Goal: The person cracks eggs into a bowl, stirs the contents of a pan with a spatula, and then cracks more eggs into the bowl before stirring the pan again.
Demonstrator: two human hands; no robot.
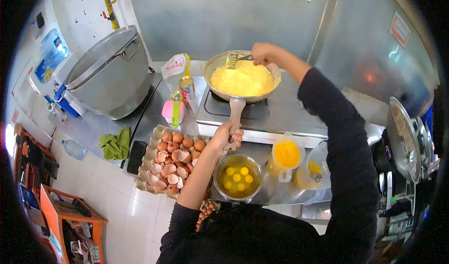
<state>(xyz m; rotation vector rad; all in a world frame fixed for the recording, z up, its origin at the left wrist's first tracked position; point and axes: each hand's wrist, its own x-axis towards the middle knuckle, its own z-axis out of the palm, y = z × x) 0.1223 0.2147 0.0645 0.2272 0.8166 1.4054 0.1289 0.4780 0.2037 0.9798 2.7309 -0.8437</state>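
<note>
My left hand [227, 136] is wrapped round the beige handle [237, 110] of a frying pan [209, 68] on the stove. Soft yellow scrambled egg [243, 79] fills much of the pan. Over the pan's far right rim, my right hand [264, 53] is closed on the dark handle of a slotted spatula [232, 61]. The spatula's head is at the far left of the egg. Below my left hand stands a metal bowl [216, 182] with several raw yolks in clear egg white. Beaten egg fills a clear jug [286, 153] to its right.
An egg tray [146, 163] holds whole eggs and broken shells. Left of the stove are a can [186, 87], a Sovia pouch [175, 67] and a pink tub [168, 110]. A big pot [110, 74], green cloth [115, 144] and second jug with a whisk [306, 177] stand around.
</note>
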